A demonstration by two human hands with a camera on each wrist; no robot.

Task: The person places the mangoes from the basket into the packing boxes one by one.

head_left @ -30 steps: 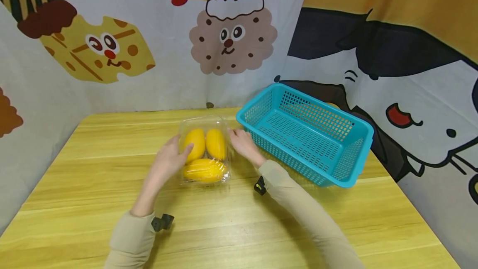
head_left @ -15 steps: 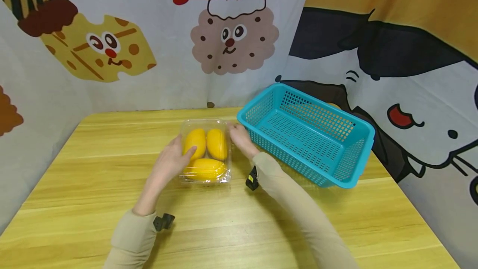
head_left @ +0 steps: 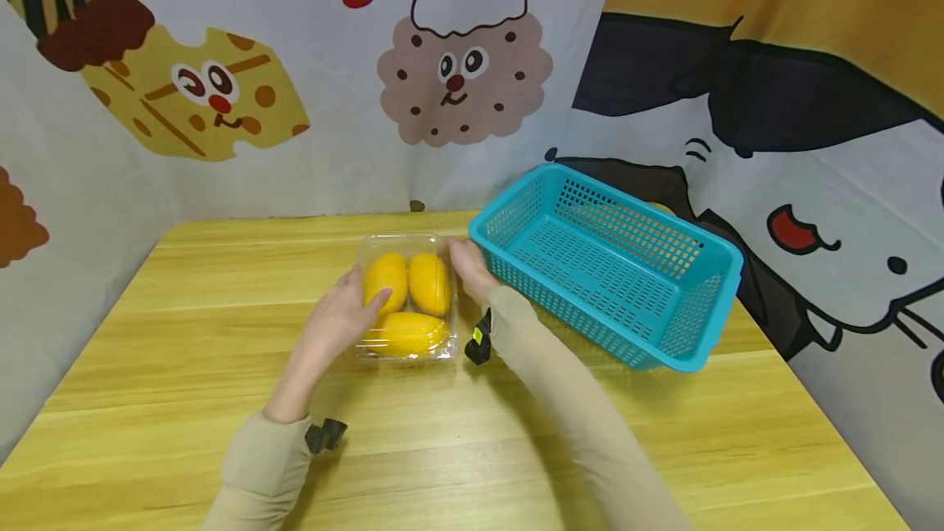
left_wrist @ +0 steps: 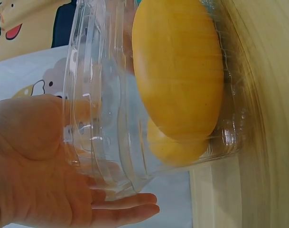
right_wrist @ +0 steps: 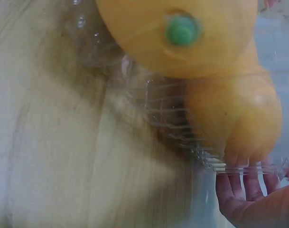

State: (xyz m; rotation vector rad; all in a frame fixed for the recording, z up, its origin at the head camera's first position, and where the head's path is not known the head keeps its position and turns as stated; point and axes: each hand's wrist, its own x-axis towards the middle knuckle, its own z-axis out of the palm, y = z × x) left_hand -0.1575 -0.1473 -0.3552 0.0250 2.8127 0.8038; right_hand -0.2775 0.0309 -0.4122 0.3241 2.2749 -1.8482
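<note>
A clear plastic box (head_left: 404, 241) with a lid stands on the table, three yellow mangoes (head_left: 408, 334) inside. One mango (left_wrist: 182, 61) shows through the wall in the left wrist view. My left hand (head_left: 342, 314) holds the box's left side, thumb over the lid edge and fingers down along the side. At the far right corner, my right hand (head_left: 466, 267) grips the rim; in the right wrist view its fingers (right_wrist: 253, 185) lie against the wall, with the thumb partly cut off. A green stem end (right_wrist: 182, 29) marks the nearest mango there.
A blue perforated basket (head_left: 605, 260) stands right of the box, close to my right hand. The wooden table (head_left: 413, 449) spreads in front and to the left. Behind it hangs a printed cloth (head_left: 295, 187) with cartoon figures.
The lid's far edge, slightly raised a second ago, now lies lower. My right wrist and forearm have swung left around the corner, while my left hand stays nearly in place.
</note>
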